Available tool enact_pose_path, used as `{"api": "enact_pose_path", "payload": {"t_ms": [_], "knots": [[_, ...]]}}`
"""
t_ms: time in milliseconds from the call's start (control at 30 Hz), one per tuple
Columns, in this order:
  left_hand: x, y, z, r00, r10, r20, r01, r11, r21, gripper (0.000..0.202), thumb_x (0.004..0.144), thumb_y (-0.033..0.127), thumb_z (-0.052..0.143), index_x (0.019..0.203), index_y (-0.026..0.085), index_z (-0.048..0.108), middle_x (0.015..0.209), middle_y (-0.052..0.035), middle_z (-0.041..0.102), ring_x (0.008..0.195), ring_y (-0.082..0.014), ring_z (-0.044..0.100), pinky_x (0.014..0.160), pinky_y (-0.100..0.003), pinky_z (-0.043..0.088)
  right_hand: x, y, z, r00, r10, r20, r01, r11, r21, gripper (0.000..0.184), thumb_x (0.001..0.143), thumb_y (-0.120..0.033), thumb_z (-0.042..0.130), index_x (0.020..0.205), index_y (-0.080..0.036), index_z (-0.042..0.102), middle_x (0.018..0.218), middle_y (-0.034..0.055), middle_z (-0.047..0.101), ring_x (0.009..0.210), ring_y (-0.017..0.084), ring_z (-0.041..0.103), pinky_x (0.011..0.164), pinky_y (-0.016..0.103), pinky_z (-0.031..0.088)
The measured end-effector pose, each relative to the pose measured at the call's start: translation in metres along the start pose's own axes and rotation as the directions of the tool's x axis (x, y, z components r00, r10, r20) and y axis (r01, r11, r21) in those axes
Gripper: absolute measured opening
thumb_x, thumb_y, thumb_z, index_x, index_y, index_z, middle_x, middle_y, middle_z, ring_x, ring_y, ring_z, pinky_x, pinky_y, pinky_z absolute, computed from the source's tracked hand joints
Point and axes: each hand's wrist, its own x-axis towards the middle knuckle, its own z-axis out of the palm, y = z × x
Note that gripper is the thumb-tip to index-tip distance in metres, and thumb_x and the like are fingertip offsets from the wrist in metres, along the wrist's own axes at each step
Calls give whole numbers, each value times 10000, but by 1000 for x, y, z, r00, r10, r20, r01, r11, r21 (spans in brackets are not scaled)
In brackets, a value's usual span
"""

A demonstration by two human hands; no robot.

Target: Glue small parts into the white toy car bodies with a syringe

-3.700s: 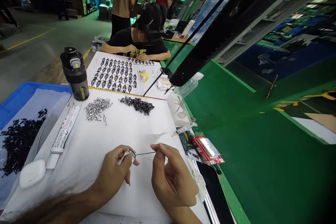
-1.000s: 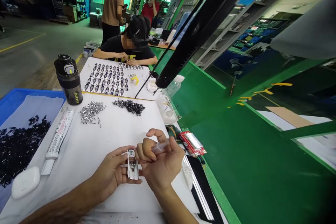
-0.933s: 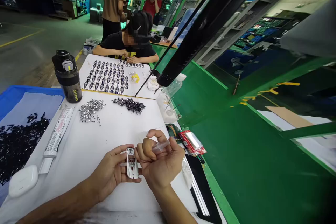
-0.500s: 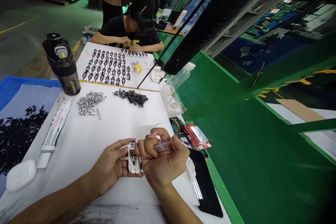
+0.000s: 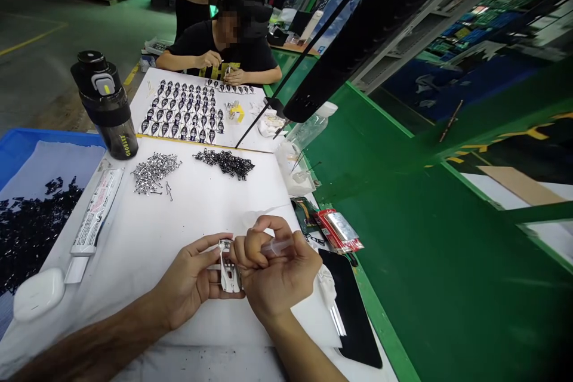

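Between the thumb and fingers of my left hand (image 5: 190,277) is a small white toy car body (image 5: 230,277), its cut-out cabin facing up. My right hand (image 5: 280,274) is curled round a translucent plastic syringe (image 5: 276,247), its fingertips close against the upper part of the car body. The syringe's tip is hidden behind my right fingers. Beyond my hands lie a heap of small silvery parts (image 5: 154,173) and a heap of small black parts (image 5: 225,163) on the white table (image 5: 179,215).
A dark bottle (image 5: 107,110), a white tube (image 5: 97,212) and a white case (image 5: 39,293) stand or lie on the left, beside a blue tray (image 5: 58,136) of black parts. Rows of small parts (image 5: 179,110) lie before a co-worker (image 5: 210,42). A black tablet (image 5: 358,316) lies right.
My hands keep almost the same hold on the car body and syringe. Across the table, the co-worker's hands have lifted, with a small item in one. The view has shifted slightly.
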Motion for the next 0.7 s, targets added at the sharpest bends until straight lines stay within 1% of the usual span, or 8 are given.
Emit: {"api": "enact_pose_path", "payload": {"t_ms": [100,233,333,500,700], "knots": [[0,0,0,1000,-2,-6,2,1000,-5,318,888,215,658,1199,152,677,931,-107,735,770,-217,726,821,-470,592,0,0,1,1000,-14,-17,14,1000,3,431,851,-629,464,729,-240,603,432,-100,197,383,77,147,396,216,276],[-1,0,2,1000,-2,-27,2,1000,-9,296,891,203,649,1180,149,682,917,-107,728,765,-217,720,824,-482,588,1,1,0,999,-27,-24,27,1000,9,427,858,-621,459,727,-244,615,433,-97,202,384,76,144,394,213,277],[-1,0,2,999,0,-36,0,1000,-6,288,883,207,657,1164,151,687,897,-100,720,744,-215,714,823,-495,586,1,1,-2,999,-22,-33,22,1000,-3,430,854,-631,463,729,-244,604,435,-97,203,386,77,145,395,213,273],[1,0,1,999,10,-34,-11,1000,-25,279,867,220,675,1140,163,694,913,-83,712,753,-218,716,806,-487,595,0,1,-3,999,-29,-30,29,1000,-7,438,854,-639,462,721,-244,597,438,-97,202,389,76,144,397,214,280],[-1,0,3,999,9,-53,-9,1000,-16,274,877,188,646,1145,151,685,953,-102,725,780,-228,718,802,-482,603,1,0,-3,999,-21,-37,22,1000,13,422,856,-619,475,713,-242,602,438,-95,203,392,73,141,394,208,272]]}}
